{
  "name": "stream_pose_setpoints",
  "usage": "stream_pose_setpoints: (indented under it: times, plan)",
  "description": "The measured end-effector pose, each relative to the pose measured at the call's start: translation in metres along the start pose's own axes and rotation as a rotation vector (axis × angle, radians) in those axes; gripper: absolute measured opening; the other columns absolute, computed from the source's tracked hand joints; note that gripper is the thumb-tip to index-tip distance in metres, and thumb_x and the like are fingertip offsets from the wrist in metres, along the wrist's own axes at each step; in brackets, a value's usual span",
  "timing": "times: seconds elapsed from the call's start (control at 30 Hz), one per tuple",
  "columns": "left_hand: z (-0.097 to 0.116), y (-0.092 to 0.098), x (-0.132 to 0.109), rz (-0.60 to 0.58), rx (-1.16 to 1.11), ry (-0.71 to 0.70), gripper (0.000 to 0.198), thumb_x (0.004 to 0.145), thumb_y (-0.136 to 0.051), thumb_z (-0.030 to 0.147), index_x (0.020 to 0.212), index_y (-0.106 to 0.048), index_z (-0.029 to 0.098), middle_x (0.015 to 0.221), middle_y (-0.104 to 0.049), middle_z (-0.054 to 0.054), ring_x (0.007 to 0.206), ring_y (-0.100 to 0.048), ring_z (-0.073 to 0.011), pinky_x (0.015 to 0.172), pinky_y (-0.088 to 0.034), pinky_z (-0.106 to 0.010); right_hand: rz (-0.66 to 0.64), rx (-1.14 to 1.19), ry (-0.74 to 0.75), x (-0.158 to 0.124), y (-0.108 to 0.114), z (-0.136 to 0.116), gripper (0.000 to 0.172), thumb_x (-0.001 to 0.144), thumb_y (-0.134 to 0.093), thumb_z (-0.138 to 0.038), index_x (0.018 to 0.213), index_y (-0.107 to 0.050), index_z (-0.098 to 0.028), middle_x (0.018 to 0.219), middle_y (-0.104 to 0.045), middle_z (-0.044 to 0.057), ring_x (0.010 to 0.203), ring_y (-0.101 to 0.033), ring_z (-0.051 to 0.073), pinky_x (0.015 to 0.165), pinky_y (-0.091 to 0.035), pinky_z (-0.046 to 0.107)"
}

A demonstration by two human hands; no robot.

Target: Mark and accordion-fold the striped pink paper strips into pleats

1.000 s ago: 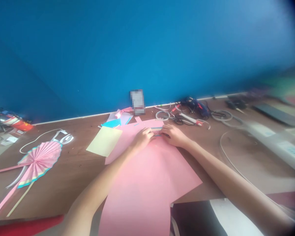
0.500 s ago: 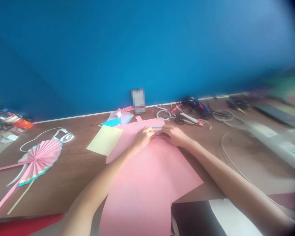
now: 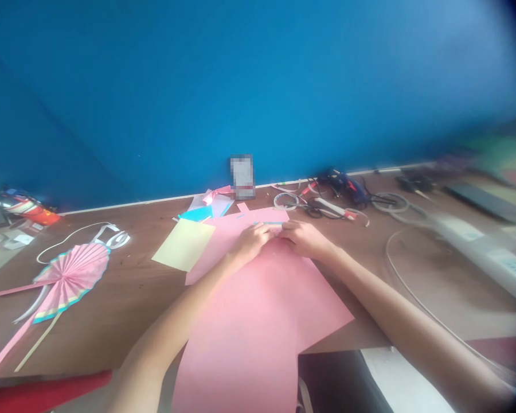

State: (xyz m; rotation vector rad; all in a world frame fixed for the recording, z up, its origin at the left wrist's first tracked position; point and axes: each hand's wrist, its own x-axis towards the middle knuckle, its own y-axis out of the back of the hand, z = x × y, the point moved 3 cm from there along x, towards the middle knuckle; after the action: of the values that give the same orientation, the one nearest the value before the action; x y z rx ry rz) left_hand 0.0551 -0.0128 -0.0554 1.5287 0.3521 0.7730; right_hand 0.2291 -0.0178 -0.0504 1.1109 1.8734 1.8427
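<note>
A long pink paper sheet (image 3: 245, 344) runs from the table's near edge up to my hands, over a second pink sheet (image 3: 322, 318). At its far end my left hand (image 3: 254, 238) has its fingers curled and pinched on the paper. Close beside it, my right hand (image 3: 303, 236) pinches the same end, fingertips nearly touching the left ones. A thin blue strip (image 3: 270, 223) shows along the edge just beyond my fingers. The fingertips partly hide the paper's narrow gripped edge.
A pleated pink paper fan (image 3: 73, 278) lies at the left. Yellow paper (image 3: 184, 245) and blue paper scraps (image 3: 198, 214) lie behind my left hand. A glue gun (image 3: 348, 186), tape roll (image 3: 286, 201) and white power strip (image 3: 494, 252) are at the right, before a blue wall (image 3: 258, 86).
My hands have drawn slightly closer together along the gripped edge, the left shifting a little right. The pink sheets and surrounding things stay nearly the same.
</note>
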Motion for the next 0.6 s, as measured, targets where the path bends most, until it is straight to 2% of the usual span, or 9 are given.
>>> stream_pose_setpoints:
  times: [0.13,0.3,0.37,0.47,0.6]
  plan:
    - [0.009,0.008,-0.002,-0.058,0.058,0.011,0.029,0.094,-0.043,0.016,0.115,-0.063,0.019,0.121,-0.061,-0.008,0.113,-0.054,-0.0206,0.089,-0.048,-0.032,-0.04,-0.024,-0.046,0.0,-0.001,-0.002,0.025,0.087,-0.047,-0.016,0.095,-0.07,-0.02,0.088,-0.064,0.006,0.083,-0.055,0.017,0.067,-0.033,0.026]
    - [0.015,0.015,-0.003,-0.119,0.079,0.07,0.027,0.088,-0.045,0.008,0.106,-0.065,0.015,0.115,-0.061,-0.011,0.107,-0.057,-0.0233,0.077,-0.05,-0.03,-0.096,-0.013,-0.11,-0.001,0.002,0.0,0.022,0.083,-0.048,-0.016,0.09,-0.069,-0.02,0.089,-0.063,0.006,0.08,-0.055,0.016,0.062,-0.03,0.026]
    - [0.011,0.016,-0.002,-0.112,0.019,0.112,0.029,0.086,-0.044,0.004,0.101,-0.065,0.016,0.11,-0.062,-0.01,0.102,-0.058,-0.0218,0.075,-0.049,-0.029,-0.106,0.006,-0.128,-0.001,0.004,0.001,0.022,0.082,-0.048,-0.016,0.087,-0.068,-0.02,0.089,-0.063,0.006,0.078,-0.054,0.016,0.062,-0.029,0.026]
    - [-0.002,0.016,0.001,-0.1,-0.137,0.19,0.025,0.084,-0.044,0.002,0.086,-0.065,0.015,0.094,-0.062,-0.007,0.084,-0.06,-0.0167,0.072,-0.047,-0.026,-0.114,0.026,-0.155,0.0,0.005,0.001,0.019,0.079,-0.049,-0.014,0.084,-0.067,-0.019,0.089,-0.062,0.005,0.076,-0.053,0.015,0.061,-0.027,0.026]
    - [-0.013,0.016,0.002,-0.063,-0.318,0.189,0.017,0.081,-0.051,0.003,0.075,-0.062,0.015,0.091,-0.06,-0.006,0.082,-0.06,-0.0146,0.074,-0.046,-0.024,-0.113,0.034,-0.171,-0.001,0.004,0.002,0.015,0.075,-0.05,-0.013,0.08,-0.063,-0.018,0.088,-0.061,0.005,0.072,-0.05,0.015,0.059,-0.025,0.026]
